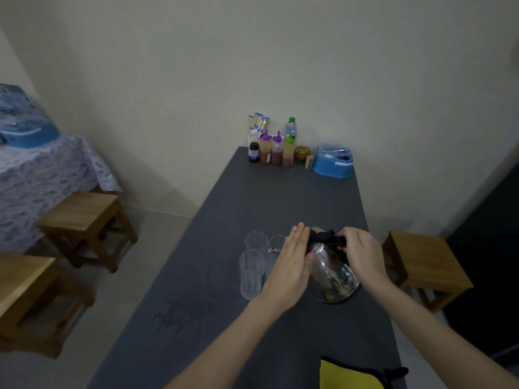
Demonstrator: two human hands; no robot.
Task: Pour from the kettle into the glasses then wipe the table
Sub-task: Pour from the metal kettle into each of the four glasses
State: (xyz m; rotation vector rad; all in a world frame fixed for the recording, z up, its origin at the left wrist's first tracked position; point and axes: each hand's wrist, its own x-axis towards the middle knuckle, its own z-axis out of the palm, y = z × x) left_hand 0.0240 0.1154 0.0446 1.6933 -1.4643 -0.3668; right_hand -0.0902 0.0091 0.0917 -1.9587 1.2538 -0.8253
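Your right hand (362, 254) has its fingers curled tight round the black handle of the shiny steel kettle (332, 276); your left hand (295, 262) lies flat and open against the kettle's side. The three clear ribbed plastic glasses (252, 273), just left of the kettle, look empty. The dark grey table (280, 197) is bare beyond them. A yellow black-edged cloth (345, 374) sits at its near edge.
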